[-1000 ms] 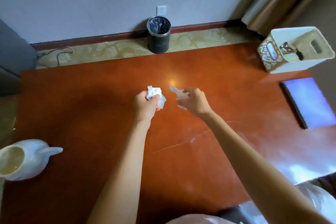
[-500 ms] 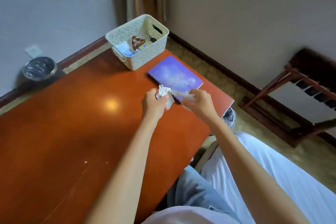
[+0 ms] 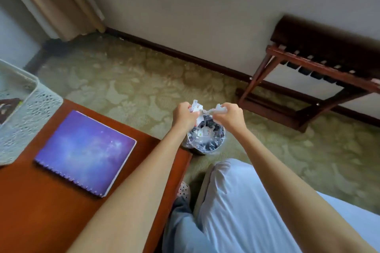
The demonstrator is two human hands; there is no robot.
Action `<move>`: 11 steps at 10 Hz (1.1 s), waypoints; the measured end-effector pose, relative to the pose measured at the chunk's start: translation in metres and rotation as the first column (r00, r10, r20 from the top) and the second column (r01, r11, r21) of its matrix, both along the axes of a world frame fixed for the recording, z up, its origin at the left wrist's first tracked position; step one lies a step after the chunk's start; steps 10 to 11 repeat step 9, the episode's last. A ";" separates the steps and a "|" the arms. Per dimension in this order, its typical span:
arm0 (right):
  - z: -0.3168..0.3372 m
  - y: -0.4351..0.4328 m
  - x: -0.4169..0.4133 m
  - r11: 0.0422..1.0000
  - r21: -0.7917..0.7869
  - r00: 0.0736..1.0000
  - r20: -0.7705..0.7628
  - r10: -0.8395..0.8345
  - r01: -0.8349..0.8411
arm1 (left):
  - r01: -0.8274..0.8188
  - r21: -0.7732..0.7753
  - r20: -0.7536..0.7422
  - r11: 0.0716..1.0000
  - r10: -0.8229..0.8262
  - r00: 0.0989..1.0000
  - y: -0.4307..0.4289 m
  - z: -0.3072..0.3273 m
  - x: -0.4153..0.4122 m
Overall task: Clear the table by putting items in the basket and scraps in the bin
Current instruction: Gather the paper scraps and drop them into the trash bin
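My left hand is closed on a crumpled white paper scrap. My right hand is closed on a second white scrap. Both hands hover side by side just above a small lined bin that stands on the floor beside the table's corner, with paper scraps inside it. A purple spiral notebook lies on the reddish wooden table. At the left edge the white lattice basket stands on the table, with a dark item partly showing inside.
A dark wooden luggage rack stands against the wall at the right. Patterned green carpet covers the floor. Curtains hang at the upper left. My legs in pale trousers fill the lower right.
The view swung right from the table's middle to its end. Both hands carried their scraps off the table and now hold them over the floor bin.
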State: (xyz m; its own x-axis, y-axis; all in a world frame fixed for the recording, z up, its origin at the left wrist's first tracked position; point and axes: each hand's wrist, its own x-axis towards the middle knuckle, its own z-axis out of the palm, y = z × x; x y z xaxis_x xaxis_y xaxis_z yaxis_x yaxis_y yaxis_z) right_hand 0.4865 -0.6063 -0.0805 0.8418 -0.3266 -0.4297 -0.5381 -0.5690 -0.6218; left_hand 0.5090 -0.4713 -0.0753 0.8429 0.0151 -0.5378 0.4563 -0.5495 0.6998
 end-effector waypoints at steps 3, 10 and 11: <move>-0.180 -0.061 0.050 0.988 0.050 0.959 -0.252 -0.129 0.145 | 0.031 0.104 -0.283 0.994 0.000 0.959 -0.059 -0.168 0.067; -0.428 -0.069 0.064 0.994 0.061 0.896 -0.441 -0.059 0.096 | 0.172 0.133 -0.536 0.976 -0.075 0.841 -0.098 -0.411 0.087; -0.428 -0.069 0.064 0.994 0.061 0.896 -0.441 -0.059 0.096 | 0.172 0.133 -0.536 0.976 -0.075 0.841 -0.098 -0.411 0.087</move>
